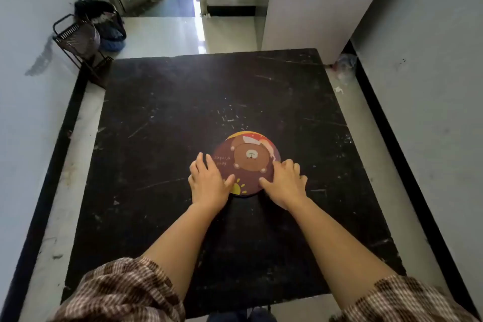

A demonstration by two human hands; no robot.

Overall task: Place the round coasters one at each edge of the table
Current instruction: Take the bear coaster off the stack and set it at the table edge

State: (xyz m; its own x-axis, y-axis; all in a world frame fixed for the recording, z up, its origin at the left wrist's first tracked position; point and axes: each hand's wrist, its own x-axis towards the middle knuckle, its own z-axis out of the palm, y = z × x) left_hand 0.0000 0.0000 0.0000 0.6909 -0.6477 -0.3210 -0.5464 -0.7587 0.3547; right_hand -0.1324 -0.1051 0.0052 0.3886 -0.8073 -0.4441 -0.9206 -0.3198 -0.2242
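Note:
A stack of round coasters (248, 157) lies near the middle of the black table (162, 117). The top coaster is brown with a cartoon bear. A yellow and red rim of a lower coaster shows at the far side. My left hand (207, 181) rests on the stack's left edge, thumb on the top face. My right hand (285, 184) rests on the right edge, thumb on the top face as well. Both hands grip the stack's sides; how many coasters are underneath is hidden.
The square table is scratched and stands in a narrow room with grey walls on both sides. A dark wire rack (78, 44) and a dark bag (104, 23) sit on the floor beyond the far left corner. A white cabinet (313, 8) stands beyond the far right corner.

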